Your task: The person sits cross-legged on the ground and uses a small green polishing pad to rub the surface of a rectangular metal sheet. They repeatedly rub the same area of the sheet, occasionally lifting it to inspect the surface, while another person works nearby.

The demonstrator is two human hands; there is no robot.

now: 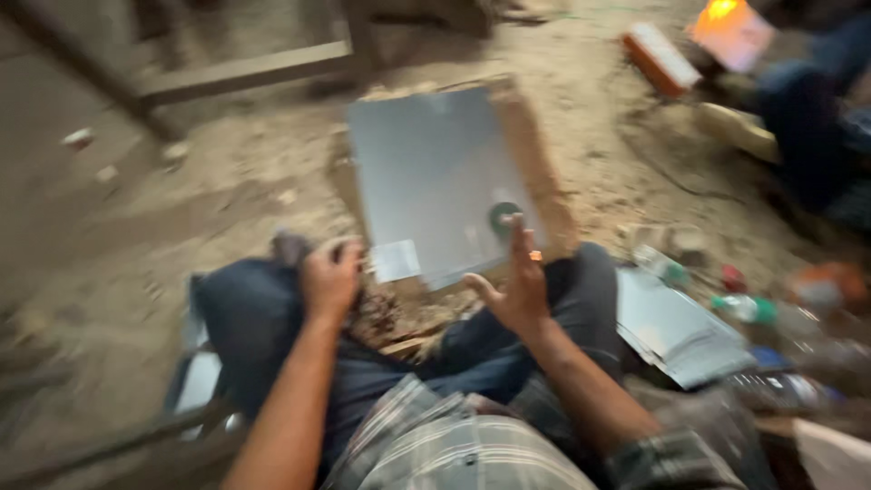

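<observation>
The picture is blurred by motion. I sit on a sandy floor with my knees apart in dark jeans. A square grey metal sheet (426, 172) lies in front of me on a brown board (537, 163). A small dark green disc (504, 218) rests on the sheet near its right edge. My right hand (517, 286) is raised with fingers spread, its fingertips at the sheet's near edge by the disc, holding nothing. My left hand (329, 279) rests curled on my left knee; whether it holds anything is unclear. A small white slip (396, 260) lies at the sheet's near corner.
A stack of grey metal sheets (676, 331) lies by my right leg, with bottles (748, 308) and small items beyond. Another person in dark clothes (817, 118) sits at the far right near an orange box (658, 59). A wooden frame (245, 68) stands at the back.
</observation>
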